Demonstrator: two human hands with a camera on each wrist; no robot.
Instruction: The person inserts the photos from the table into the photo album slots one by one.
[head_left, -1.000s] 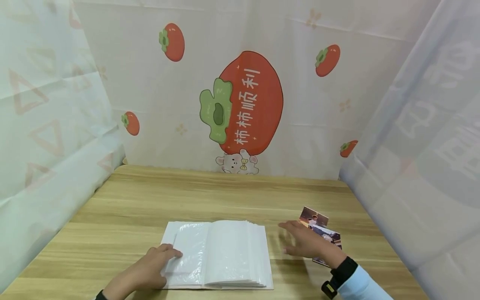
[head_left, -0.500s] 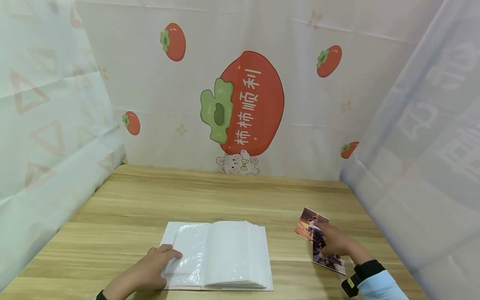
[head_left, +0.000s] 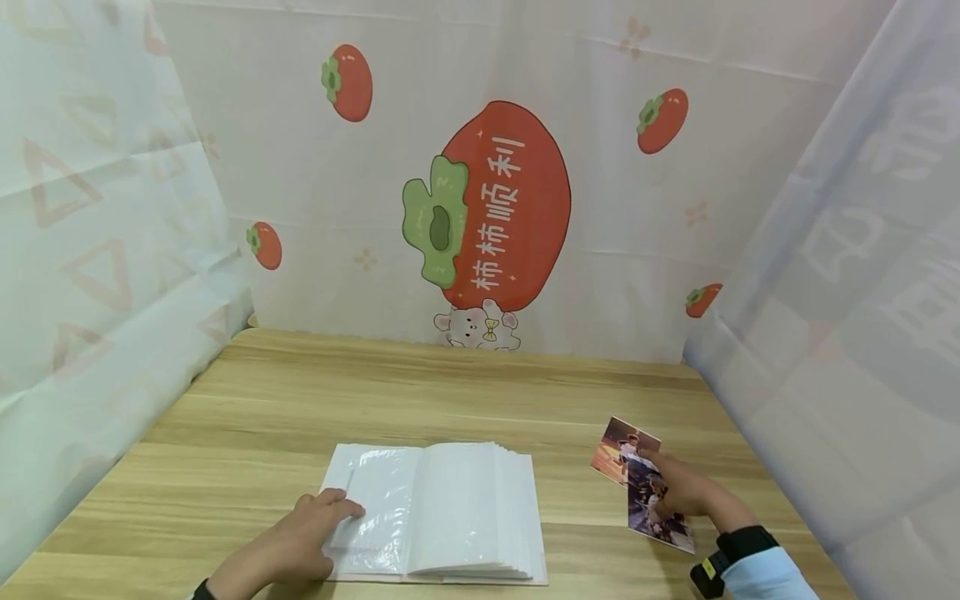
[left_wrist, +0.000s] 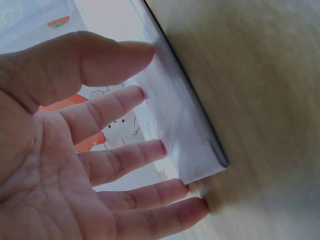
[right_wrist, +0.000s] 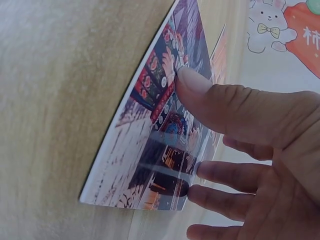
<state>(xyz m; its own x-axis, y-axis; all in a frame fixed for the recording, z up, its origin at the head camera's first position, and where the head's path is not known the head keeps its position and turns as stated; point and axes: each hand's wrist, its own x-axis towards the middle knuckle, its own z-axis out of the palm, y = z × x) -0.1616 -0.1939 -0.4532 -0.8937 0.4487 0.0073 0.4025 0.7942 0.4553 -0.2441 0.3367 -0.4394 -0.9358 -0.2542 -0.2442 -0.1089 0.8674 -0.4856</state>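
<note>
An album (head_left: 459, 500) lies spread on the table, showing white pages with clear plastic sleeves. My left hand (head_left: 300, 533) rests at its left page. In the left wrist view the fingertips (left_wrist: 150, 150) and thumb of the left hand (left_wrist: 55, 145) touch the page near the album's edge, fingers extended. To the right of the album lie overlapping printed photos. My right hand (head_left: 686, 483) is over the nearer, dark photo (head_left: 643, 498). In the right wrist view the thumb (right_wrist: 197, 85) and fingertips of the right hand (right_wrist: 260, 165) touch this photo (right_wrist: 162, 130), fingers loosely extended.
A second, orange-toned photo (head_left: 611, 454) lies partly under the dark one. The wooden table (head_left: 420, 392) is bounded at the back by a white cloth (head_left: 615, 275) printed with persimmons, and by cloth walls at left and right.
My right hand has moved right, from between the album and the photos onto the dark photo, and over the last half second shifted only slightly. The left hand has stayed on the album.
</note>
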